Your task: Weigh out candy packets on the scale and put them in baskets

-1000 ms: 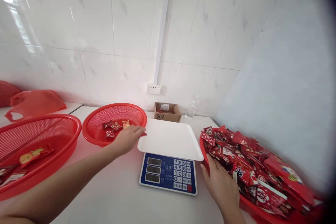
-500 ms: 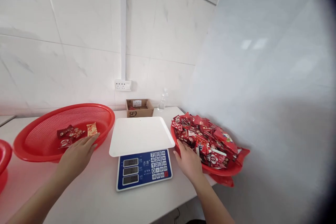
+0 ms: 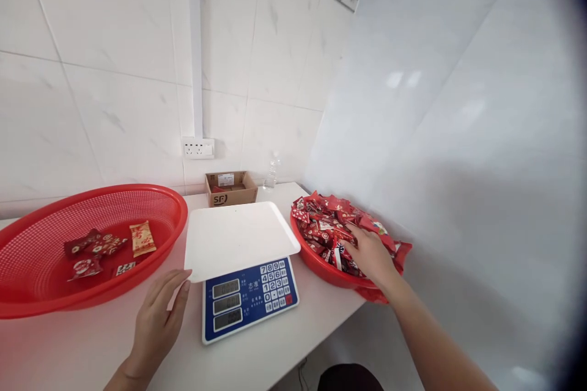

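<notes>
Here, the right hand [image 3: 370,256] touches red-wrapped snack packets [image 3: 318,229] heaped in a red plastic basin [image 3: 316,266], grip unclear; the left hand [image 3: 158,313], fingers loosely parted, holds nothing beside the digital scale [image 3: 250,299].

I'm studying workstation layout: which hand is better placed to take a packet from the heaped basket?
Probably the right hand: it is over the heaped basket, right at the packets. The left hand is beside the near left corner of the white tray, across the scale from that basket.

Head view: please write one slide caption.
Right hand at red packets heaped in a container, left hand beside a digital scale.
</notes>
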`<state>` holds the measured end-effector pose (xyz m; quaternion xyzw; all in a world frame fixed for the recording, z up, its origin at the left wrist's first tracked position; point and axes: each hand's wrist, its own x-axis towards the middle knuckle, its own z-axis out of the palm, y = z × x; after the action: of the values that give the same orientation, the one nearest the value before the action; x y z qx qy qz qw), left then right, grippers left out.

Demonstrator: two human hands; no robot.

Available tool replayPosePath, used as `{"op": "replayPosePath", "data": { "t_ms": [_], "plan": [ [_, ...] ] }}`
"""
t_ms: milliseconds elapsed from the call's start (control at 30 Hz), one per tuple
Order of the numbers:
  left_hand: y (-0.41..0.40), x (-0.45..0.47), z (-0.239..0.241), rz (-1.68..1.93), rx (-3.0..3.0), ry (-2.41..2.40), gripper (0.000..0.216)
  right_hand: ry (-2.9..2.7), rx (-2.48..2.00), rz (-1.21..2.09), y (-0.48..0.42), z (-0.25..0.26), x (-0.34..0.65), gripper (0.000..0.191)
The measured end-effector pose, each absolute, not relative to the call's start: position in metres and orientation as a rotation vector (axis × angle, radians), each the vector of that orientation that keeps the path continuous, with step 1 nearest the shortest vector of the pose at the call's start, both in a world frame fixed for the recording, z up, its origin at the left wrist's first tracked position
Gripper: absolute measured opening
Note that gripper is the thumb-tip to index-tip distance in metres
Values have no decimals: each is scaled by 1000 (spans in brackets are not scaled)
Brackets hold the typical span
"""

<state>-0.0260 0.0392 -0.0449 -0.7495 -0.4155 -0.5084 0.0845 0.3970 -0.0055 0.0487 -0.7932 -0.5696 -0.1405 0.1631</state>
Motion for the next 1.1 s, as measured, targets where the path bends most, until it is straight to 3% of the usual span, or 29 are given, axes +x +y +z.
{"op": "replayPosePath", "data": {
  "t_ms": [233,400,600,767,900,1100],
  "plan": [
    [32,-30,-44,-1560,-2282,-1278,19,-1641,-2348,-205,4,67,386,22],
    [30,-30,-39,-1615,-2273,-1332,19,-1352,-2174,-222,9,80,382,24],
    [21,-22,-34,-1708,-2357,-1234,16,-1263,-1496,592,17,58,311,26],
    [12,-18,-40,-1728,-2682,-1349,20,-1266,-1114,1084,3,28,209,27],
    [10,-12,-48,-1660,-3009,-1519,29,-1290,-1010,1207,-15,14,162,31],
    [4,-1,-54,-1718,-3215,-1695,48,-1397,-1078,1179,-27,4,165,37]
  ]
}}
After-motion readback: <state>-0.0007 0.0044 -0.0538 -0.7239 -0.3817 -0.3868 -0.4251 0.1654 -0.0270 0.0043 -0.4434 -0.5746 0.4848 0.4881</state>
